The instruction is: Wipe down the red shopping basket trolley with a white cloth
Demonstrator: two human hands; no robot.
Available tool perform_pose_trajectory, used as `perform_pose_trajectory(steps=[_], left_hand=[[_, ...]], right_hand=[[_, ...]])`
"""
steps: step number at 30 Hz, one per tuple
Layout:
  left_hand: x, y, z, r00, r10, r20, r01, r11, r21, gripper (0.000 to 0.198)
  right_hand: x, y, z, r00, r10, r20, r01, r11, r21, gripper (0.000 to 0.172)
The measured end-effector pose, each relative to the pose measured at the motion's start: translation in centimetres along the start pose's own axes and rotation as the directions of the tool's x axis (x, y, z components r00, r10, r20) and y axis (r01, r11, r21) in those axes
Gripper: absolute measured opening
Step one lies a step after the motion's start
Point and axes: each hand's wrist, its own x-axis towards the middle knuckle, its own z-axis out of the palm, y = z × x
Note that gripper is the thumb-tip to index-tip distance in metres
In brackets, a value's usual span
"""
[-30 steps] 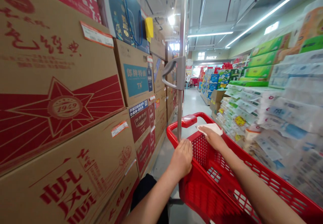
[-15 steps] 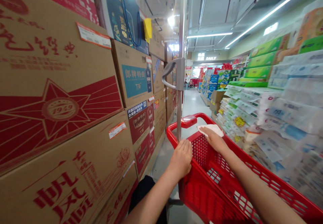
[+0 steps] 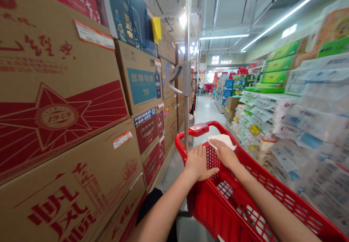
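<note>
A red plastic shopping cart (image 3: 207, 198) with a slotted basket stands in front of me. My left hand (image 3: 200, 163) rests on its near-side rim, fingers stretched forward and thumb spread over the basket. Just right of it, my right hand (image 3: 225, 154) holds a thin white cloth (image 3: 225, 139) at the handle end of the cart, fingers pressed over it; cloth or paper, I cannot tell for sure. A metal pole (image 3: 186, 118) with a grey loop handle (image 3: 181, 80) rises beside the cart's left corner.
Stacked cardboard cartons (image 3: 62, 89) wall off the left side. On the right, packs of tissue paper (image 3: 275, 114) are piled high. Between them an aisle floor (image 3: 205, 107) runs back toward more displays and a person far off.
My left hand has loosened from a closed hold on the rim; its thumb now spreads right. The white cloth and right hand sit slightly further left in view, as does the cart.
</note>
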Motion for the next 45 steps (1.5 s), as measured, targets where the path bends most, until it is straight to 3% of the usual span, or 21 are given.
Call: perform_pose_trajectory(steps=[5, 11, 14, 19, 25, 28, 34, 37, 42, 45], left_hand=[[-0.5, -1.1, 0.4, 0.999, 0.052, -0.01, -0.052, 0.999, 0.016, 0.102], [-0.9, -2.4, 0.1, 0.995, 0.096, -0.032, -0.095, 0.995, 0.035, 0.098], [-1.0, -2.6, 0.4, 0.991, 0.115, -0.073, -0.112, 0.993, 0.046, 0.095], [-1.0, -2.8, 0.5, 0.988, 0.126, -0.093, -0.122, 0.992, 0.043, 0.094], [-0.7, -2.9, -0.1, 0.983, 0.179, -0.041, -0.177, 0.983, 0.053, 0.099], [-0.1, -3.0, -0.1, 0.975, 0.219, -0.047, -0.217, 0.975, 0.048, 0.099], [1.7, -3.2, 0.5, 0.946, 0.302, -0.119, -0.303, 0.953, 0.011, 0.085], [2.5, -3.0, 0.8, 0.938, 0.312, -0.152, -0.317, 0.949, -0.009, 0.074], [3.9, -2.2, 1.0, 0.932, 0.276, -0.234, -0.285, 0.958, -0.007, 0.061], [4.6, -1.6, 1.1, 0.935, 0.253, -0.248, -0.262, 0.965, 0.0, 0.062]], right_hand=[[0.0, -0.2, -0.5, 0.973, -0.191, 0.132, 0.171, 0.974, 0.15, 0.066], [1.0, 3.7, -0.6, 1.0, 0.016, 0.004, -0.016, 0.999, 0.033, 0.065], [0.9, 2.0, 0.2, 1.0, 0.009, 0.008, -0.009, 1.0, 0.02, 0.062], [0.9, -1.7, 1.0, 0.985, -0.144, 0.098, 0.145, 0.989, 0.001, 0.058], [0.8, 2.2, -0.5, 1.0, 0.023, -0.021, -0.026, 0.986, -0.165, 0.062], [0.4, 2.9, -0.8, 0.998, 0.047, -0.047, -0.055, 0.979, -0.195, 0.056], [0.1, 0.7, -0.8, 0.997, -0.054, 0.057, 0.064, 0.98, -0.188, 0.055], [-0.8, 1.8, -1.9, 0.991, -0.09, 0.094, 0.105, 0.979, -0.174, 0.061], [-3.4, 6.1, -4.3, 0.995, 0.096, -0.004, -0.093, 0.955, -0.28, 0.061], [-4.0, 6.6, -4.4, 0.992, 0.126, -0.019, -0.125, 0.942, -0.313, 0.058]])
